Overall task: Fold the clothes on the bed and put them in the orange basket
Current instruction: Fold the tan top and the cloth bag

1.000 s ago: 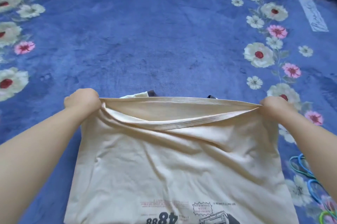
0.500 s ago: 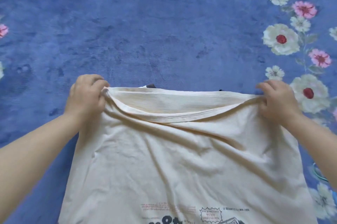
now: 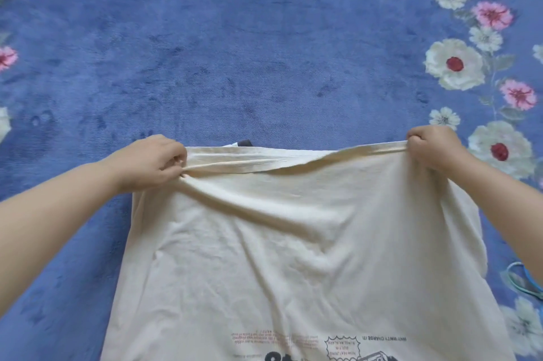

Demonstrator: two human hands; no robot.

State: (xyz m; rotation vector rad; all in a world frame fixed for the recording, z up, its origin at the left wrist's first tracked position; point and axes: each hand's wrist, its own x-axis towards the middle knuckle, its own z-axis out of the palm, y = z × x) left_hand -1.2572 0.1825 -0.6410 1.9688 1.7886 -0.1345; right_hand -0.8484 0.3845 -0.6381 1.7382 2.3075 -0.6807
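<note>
A cream T-shirt [image 3: 288, 246] with a dark printed graphic near the bottom of the view lies spread on the blue floral blanket [image 3: 235, 52]. Its far hem runs across the middle of the view. My left hand [image 3: 158, 162] pinches the hem at its left corner. My right hand [image 3: 432, 146] grips the hem at its right corner and lifts it slightly off the blanket. A small dark piece of fabric [image 3: 244, 143] peeks out from behind the hem. The orange basket is not in view.
White and pink printed flowers run along the blanket's right side and left edge. Blue and green looped cords [image 3: 526, 278] lie at the right edge beside the shirt.
Both hands have kept hold of the hem corners. The right hand has raised its corner and moved outward, and the hem's sagging fold has drawn flatter. The view has tilted down.
</note>
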